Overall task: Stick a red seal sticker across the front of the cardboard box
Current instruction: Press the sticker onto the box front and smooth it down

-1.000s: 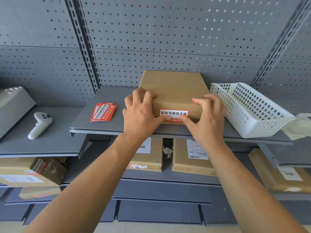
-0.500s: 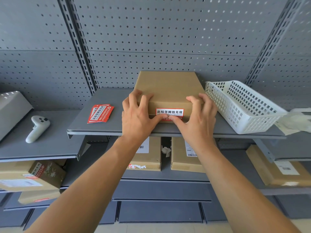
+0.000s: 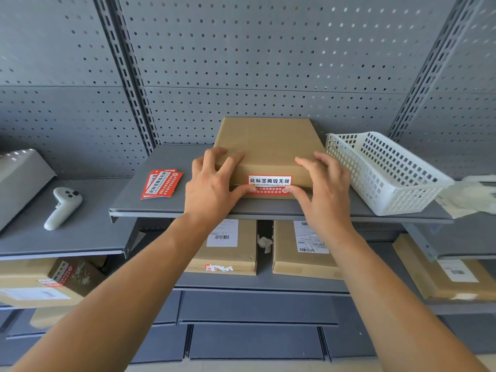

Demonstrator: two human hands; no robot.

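Note:
A flat brown cardboard box [image 3: 264,146] lies on the grey middle shelf [image 3: 150,202]. A red and white seal sticker [image 3: 269,184] sits across the box's front face. My left hand [image 3: 212,183] rests its fingers on the box's top left corner, and its thumb presses the sticker's left end. My right hand [image 3: 323,185] lies on the top right corner, thumb on the sticker's right end. Both hands press with fingers spread and grip nothing.
A small stack of red seal stickers [image 3: 161,183] lies left of the box. A white plastic basket [image 3: 381,170] stands right of it. A white controller [image 3: 63,206] rests on the left shelf. Several labelled cardboard boxes [image 3: 303,248] fill the shelves below.
My thumbs have slid apart along the sticker's lower part, from its middle toward its two ends. The lower red band of the sticker now shows.

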